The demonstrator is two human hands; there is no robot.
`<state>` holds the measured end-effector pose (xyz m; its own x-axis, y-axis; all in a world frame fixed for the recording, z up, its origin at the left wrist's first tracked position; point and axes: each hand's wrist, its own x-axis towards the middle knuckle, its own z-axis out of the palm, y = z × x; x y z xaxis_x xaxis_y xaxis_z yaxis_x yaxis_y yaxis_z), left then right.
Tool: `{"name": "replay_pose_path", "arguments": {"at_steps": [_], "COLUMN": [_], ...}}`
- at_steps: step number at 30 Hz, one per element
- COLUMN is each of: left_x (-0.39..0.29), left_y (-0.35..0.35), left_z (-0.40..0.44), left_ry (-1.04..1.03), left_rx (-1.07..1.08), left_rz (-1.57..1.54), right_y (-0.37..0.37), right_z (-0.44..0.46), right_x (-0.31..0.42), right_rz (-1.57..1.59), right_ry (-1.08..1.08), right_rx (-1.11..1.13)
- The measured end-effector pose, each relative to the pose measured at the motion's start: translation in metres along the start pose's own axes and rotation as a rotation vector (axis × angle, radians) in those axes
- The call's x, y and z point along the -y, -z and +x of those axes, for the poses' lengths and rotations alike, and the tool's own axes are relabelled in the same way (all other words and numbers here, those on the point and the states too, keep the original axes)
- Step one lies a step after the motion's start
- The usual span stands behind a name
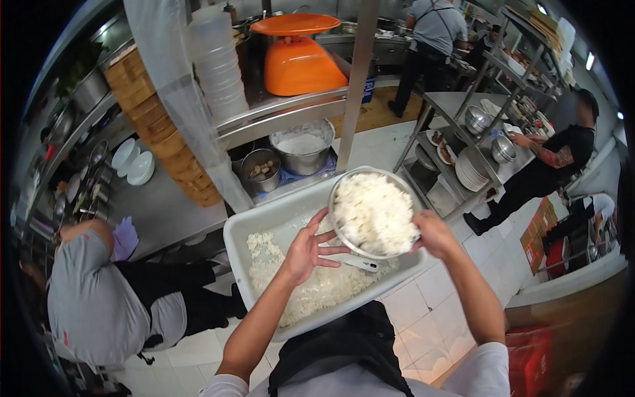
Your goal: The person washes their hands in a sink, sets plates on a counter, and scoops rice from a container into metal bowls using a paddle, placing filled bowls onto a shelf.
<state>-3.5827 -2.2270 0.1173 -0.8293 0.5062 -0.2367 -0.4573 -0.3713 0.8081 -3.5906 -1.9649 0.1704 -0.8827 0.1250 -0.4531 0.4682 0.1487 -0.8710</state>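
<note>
A round metal bowl (338, 233) heaped with white cooked rice (374, 212) is held above a large pale plastic tub (239, 255). My right hand (433, 235) grips the bowl's right rim, its fingertips partly hidden behind it. At the bowl's left side is my left hand (307, 251), fingers stretched and spread; whether it touches the bowl I cannot tell. Below the bowl, a white device with a small panel, apparently a kitchen scale (364, 263), shows only in part. Loose rice (311, 291) covers much of the tub's bottom.
An orange scale (301, 63) and stacked clear containers (215, 59) stand on the shelf ahead. Bamboo steamers (155, 126) rise at left. Under the shelf sit two metal pots (303, 149). One person (99, 298) is close on my left; others work farther off, one (562, 152) at right.
</note>
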Motion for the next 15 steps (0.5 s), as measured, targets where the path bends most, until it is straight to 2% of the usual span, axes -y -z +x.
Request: {"name": "replay_pose_path", "arguments": {"at_steps": [2,4,6,7,10,15], "left_x": [0.003,0.007,0.013,0.016,0.036,0.068], "left_y": [-0.007,-0.011,-0.009,-0.010,-0.008,-0.028], "left_z": [0.007,0.009,0.012,0.014,0.029,0.059], "left_ry": [-0.046,-0.046,-0.047,-0.065,-0.091,-0.068], "left_rx": [0.077,0.047,-0.032,-0.074,-0.164,-0.358], "left_rz": [-0.004,0.027,0.064,0.075,0.030,0.019], "right_y": [0.029,0.052,0.078,0.100,0.136,0.158], "right_z": [0.000,-0.004,0.008,0.024,0.069,0.144], "right_x": [0.021,0.057,0.094,0.110,0.167,0.258], "right_rz": [-0.018,0.033,0.007,-0.085,-0.018,-0.031], "right_ry": [0.059,0.127,0.190,0.219,0.230,0.444], "right_rx": [-0.039,-0.120,-0.076,0.025,-0.006,0.069]}}
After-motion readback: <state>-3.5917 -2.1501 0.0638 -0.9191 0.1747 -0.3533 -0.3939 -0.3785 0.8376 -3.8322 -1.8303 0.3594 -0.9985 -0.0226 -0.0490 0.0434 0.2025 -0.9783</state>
